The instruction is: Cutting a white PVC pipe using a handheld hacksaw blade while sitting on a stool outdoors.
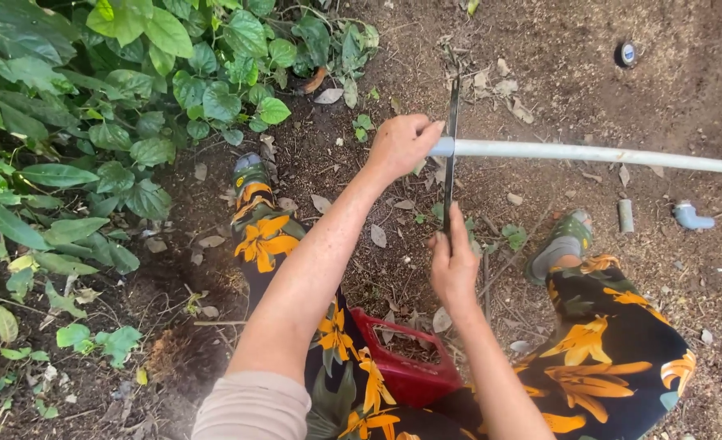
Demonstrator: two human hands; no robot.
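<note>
Two bare hands are at work over the dirt. The left hand is curled shut around the near end of one long white pipe, which runs level off to the right edge of the view, held up above the ground. The right hand is closed around the lower end of one thin dark saw blade, which stands nearly upright and crosses the pipe just beside the left hand's fingers, touching it there. Below the arms sits one red plastic basket, tucked between the person's knees, with a few dry leaves inside. Two feet in greenish shoes are planted apart, one near the leafy plants on the left, the other under the pipe. On the soil to the right lie two small loose pieces: one short grey pipe offcut and one bluish-grey elbow fitting, close together but not touching. Further up is one small round cap.
</note>
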